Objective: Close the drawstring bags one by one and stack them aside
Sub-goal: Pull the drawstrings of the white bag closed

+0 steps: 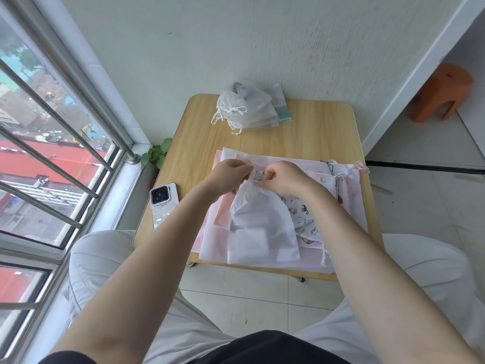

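A translucent white drawstring bag point(259, 224) lies on top of a pile of flat bags point(343, 195) in pink, white and a cat print, on the near half of a small wooden table point(199, 137). My left hand point(231, 177) and my right hand point(283, 177) meet at the white bag's gathered top, and both pinch it with curled fingers. The string itself is hidden between my fingers. At the table's far edge sits a stack of closed white bags point(246, 109) with their knotted cords trailing to the left.
A phone point(164, 203) lies face down at the table's left edge. A window with metal bars point(52, 158) runs along the left, with a small green plant point(157, 153) at its sill. An orange stool point(443, 93) stands at the far right. My knees flank the table.
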{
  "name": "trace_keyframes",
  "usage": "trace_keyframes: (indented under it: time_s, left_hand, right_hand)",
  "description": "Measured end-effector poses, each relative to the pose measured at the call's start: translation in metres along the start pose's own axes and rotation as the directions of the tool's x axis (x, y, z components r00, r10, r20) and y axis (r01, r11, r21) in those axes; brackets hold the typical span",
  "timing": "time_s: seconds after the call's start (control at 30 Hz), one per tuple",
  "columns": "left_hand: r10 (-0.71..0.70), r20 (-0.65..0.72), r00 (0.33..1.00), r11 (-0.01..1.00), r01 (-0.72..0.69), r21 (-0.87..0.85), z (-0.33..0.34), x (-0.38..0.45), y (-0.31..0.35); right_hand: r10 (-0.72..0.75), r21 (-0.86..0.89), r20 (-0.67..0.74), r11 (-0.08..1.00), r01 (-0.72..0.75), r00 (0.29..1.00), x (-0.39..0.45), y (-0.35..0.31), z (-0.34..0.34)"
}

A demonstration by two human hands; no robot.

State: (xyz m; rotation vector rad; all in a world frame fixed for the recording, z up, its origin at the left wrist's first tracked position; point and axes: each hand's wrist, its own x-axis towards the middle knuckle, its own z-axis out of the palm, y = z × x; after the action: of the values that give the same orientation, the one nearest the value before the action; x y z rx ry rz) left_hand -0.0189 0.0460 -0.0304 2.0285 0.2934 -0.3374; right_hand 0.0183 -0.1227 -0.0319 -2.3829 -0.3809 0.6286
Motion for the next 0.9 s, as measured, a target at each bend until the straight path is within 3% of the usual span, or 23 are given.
trace_keyframes:
  time_s: [0.07, 0.2, 0.3, 0.47, 0.57, 0.7, 0.9]
  left_hand:
    - [0.043, 0.063, 0.997, 0.987, -0.033, -0.157, 0.000, -0.005, 0.002]
    - [0.076, 0.107, 0.991, 0.973, -0.050, -0.226, 0.007, -0.005, -0.006]
    - [0.048, 0.028, 0.998, 0.972, -0.040, -0.233, 0.013, -0.007, -0.008]
    - [0.020, -0.123, 0.992, 0.994, -0.033, -0.106, 0.019, -0.005, -0.007]
    - [0.048, -0.043, 0.998, 0.999, -0.049, -0.002, 0.019, -0.008, -0.002]
    - [0.109, 0.053, 0.993, 0.993, -0.112, 0.048, 0.018, -0.011, -0.001]
    - [0.084, 0.045, 0.995, 0.993, -0.088, 0.079, 0.018, -0.008, -0.004]
  right_hand:
    - [0.006, -0.011, 0.005, 1.000, -0.006, 1.000, 0.001, 0.000, 0.002]
    - [0.005, -0.012, 0.008, 1.000, -0.005, 1.000, 0.002, 0.002, 0.006]
    - [0.012, 0.030, 0.035, 0.999, -0.013, 0.999, 0.000, 0.002, 0.005]
    - [0.042, 0.119, 0.126, 0.991, -0.057, 0.991, -0.006, -0.001, -0.007]
    - [0.040, 0.208, 0.157, 0.975, -0.072, 0.987, -0.006, -0.003, -0.012]
    - [0.061, 0.377, 0.074, 0.922, -0.085, 0.995, -0.002, 0.000, -0.012]
    - [0.075, 0.532, -0.027, 0.845, -0.050, 0.997, -0.002, -0.003, -0.007]
